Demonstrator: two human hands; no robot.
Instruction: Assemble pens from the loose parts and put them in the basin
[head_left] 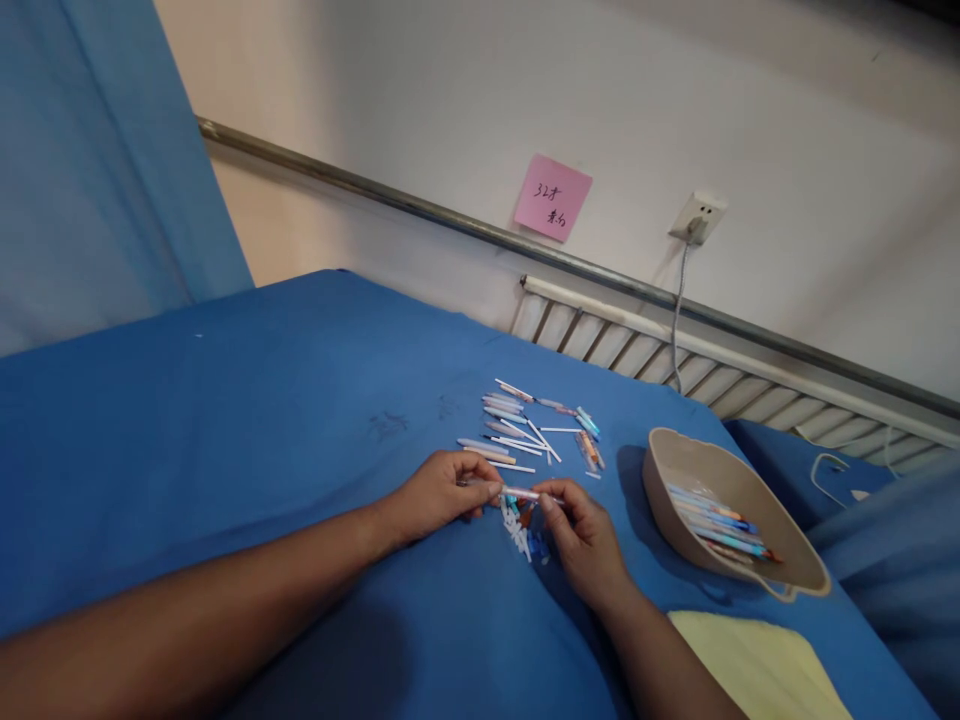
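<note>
Head view: a slim pen [520, 493] lies level between the two hands, just above the blue cloth [315, 400]. The left hand [442, 488] has its grip closed on one end, thumb against fingers; the right hand [586, 540] pinches the other end. Whether the pen is whole or in parts is too small to tell. Just below it lies a little heap of small white, blue and orange pieces [516, 530]. Beyond the hands, pale barrels [504, 405] and white sticks [541, 440] lie loosely spread, some crossing. To the right stands a beige basin [806, 565] with pens [724, 525] in it, and nearer, by the right forearm, a yellow cloth [757, 660]. Behind, a pink note [553, 198] sticks to the wall [435, 90] above a metal rail [420, 208], left of a socket [697, 218] with a cable [679, 310] plugged in.
</note>
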